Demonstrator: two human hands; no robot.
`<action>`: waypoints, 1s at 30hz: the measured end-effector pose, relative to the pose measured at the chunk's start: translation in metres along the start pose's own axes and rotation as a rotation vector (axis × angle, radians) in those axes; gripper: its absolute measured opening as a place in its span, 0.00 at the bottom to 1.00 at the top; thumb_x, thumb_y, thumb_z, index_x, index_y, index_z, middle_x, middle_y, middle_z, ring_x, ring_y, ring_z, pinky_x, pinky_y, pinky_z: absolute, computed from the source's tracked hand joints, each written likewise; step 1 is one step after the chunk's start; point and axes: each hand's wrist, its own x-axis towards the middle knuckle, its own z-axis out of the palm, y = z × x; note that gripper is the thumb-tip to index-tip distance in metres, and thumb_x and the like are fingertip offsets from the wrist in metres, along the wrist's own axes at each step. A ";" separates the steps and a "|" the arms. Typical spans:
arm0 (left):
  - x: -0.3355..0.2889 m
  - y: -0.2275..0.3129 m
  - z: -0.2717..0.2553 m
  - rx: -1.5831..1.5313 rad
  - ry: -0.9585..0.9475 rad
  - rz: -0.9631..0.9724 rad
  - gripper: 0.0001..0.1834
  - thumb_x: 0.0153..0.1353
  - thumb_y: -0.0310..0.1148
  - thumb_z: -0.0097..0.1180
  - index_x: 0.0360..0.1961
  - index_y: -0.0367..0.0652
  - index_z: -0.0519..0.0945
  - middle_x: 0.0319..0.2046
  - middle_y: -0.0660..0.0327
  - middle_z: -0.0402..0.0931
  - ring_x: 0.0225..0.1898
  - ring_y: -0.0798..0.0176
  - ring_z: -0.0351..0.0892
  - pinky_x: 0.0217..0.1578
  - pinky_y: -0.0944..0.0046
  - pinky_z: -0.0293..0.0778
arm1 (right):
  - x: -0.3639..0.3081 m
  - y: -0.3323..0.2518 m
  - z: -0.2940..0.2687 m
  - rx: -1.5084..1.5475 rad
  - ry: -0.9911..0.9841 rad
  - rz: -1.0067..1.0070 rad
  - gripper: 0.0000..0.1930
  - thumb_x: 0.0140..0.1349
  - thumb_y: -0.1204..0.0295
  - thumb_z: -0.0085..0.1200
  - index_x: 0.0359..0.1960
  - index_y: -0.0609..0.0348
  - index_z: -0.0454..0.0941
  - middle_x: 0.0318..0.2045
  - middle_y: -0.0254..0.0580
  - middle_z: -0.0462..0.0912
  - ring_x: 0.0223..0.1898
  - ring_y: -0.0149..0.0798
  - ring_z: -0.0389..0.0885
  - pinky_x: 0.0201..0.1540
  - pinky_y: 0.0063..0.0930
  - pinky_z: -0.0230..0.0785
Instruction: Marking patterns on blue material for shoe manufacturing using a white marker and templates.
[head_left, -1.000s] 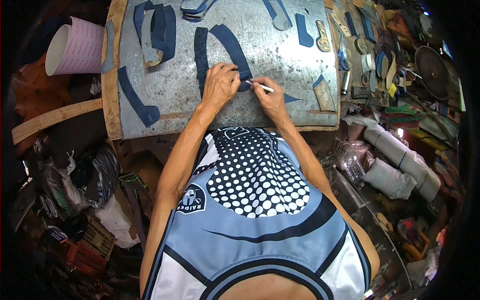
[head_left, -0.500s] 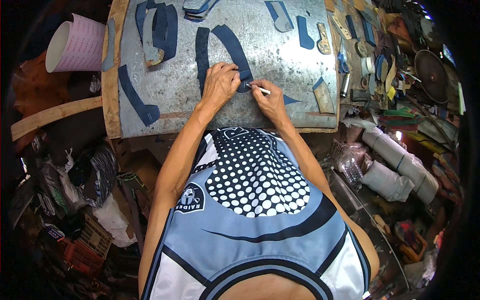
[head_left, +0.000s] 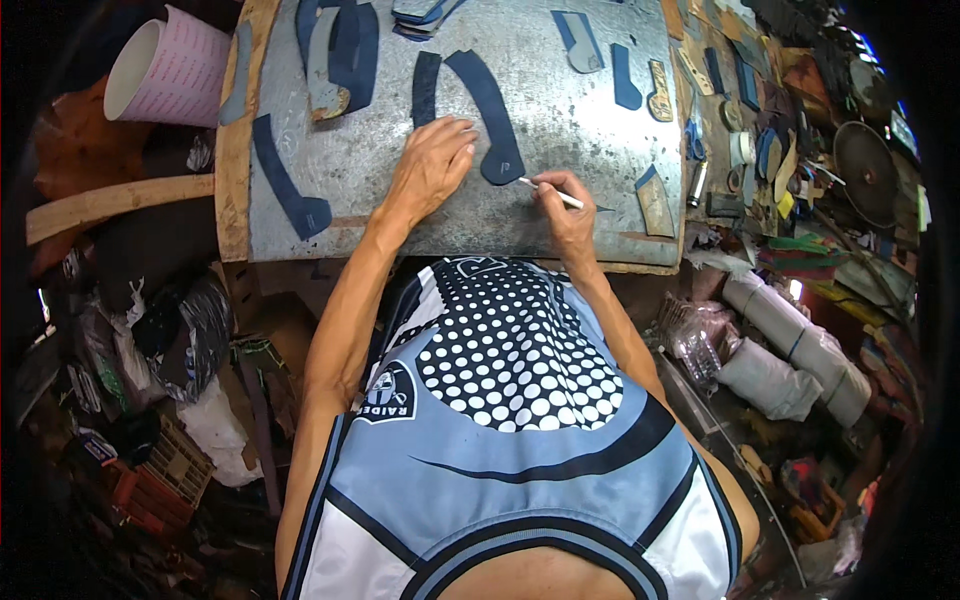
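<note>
A dark blue curved cut piece (head_left: 487, 105) with a rounded lower end lies on the metal-topped table (head_left: 390, 230). A small white mark shows on that end. My right hand (head_left: 568, 215) is closed round a slim white pen (head_left: 560, 193), whose tip is by the rounded end's right edge. Just left of the piece, my left hand (head_left: 430, 170) lies with its fingers extended, holding nothing that I can see. It covers the lower part of a straighter dark strip (head_left: 425, 85). Another marked dark blue piece (head_left: 285, 185) lies farther left.
Stacked dark pieces (head_left: 365, 60) lie at the upper left. Toward the right are more cut pieces (head_left: 625, 78) and a tan-faced offcut (head_left: 655, 205). Blue-handled scissors (head_left: 693, 135) and a tape roll (head_left: 740, 148) sit beyond the right edge. A pink-white roll (head_left: 175, 70) stands left.
My left hand has come off the curved piece and shifted left, uncovering its rounded end. My right hand has drawn the pen slightly back from the mark. The view has shifted slightly.
</note>
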 end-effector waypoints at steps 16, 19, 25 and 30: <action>-0.056 -0.039 -0.017 0.226 -0.030 0.041 0.26 0.50 0.41 0.69 0.50 0.44 0.80 0.63 0.56 0.70 0.66 0.48 0.63 0.64 0.46 0.58 | 0.038 0.015 0.075 -0.439 -0.341 -0.281 0.07 0.58 0.71 0.57 0.34 0.59 0.84 0.30 0.46 0.84 0.34 0.47 0.81 0.43 0.38 0.67; -0.056 -0.043 -0.017 0.229 -0.001 0.090 0.25 0.50 0.42 0.69 0.49 0.44 0.81 0.61 0.56 0.70 0.65 0.47 0.64 0.64 0.47 0.59 | 0.037 0.016 0.078 -0.413 -0.279 -0.283 0.07 0.58 0.71 0.57 0.33 0.60 0.83 0.29 0.48 0.84 0.32 0.48 0.81 0.40 0.40 0.69; -0.054 -0.042 -0.016 0.235 -0.011 0.112 0.25 0.50 0.43 0.69 0.48 0.44 0.81 0.60 0.56 0.71 0.64 0.47 0.65 0.62 0.49 0.61 | 0.043 0.018 0.072 -0.447 -0.303 -0.353 0.07 0.59 0.72 0.56 0.34 0.61 0.83 0.29 0.48 0.84 0.32 0.47 0.81 0.39 0.38 0.71; -0.050 -0.042 -0.022 0.243 0.005 0.156 0.21 0.54 0.42 0.67 0.46 0.43 0.82 0.57 0.56 0.74 0.61 0.49 0.69 0.59 0.51 0.65 | 0.042 0.009 0.058 0.063 -0.271 0.096 0.08 0.65 0.72 0.54 0.35 0.64 0.82 0.30 0.33 0.83 0.34 0.25 0.77 0.40 0.20 0.69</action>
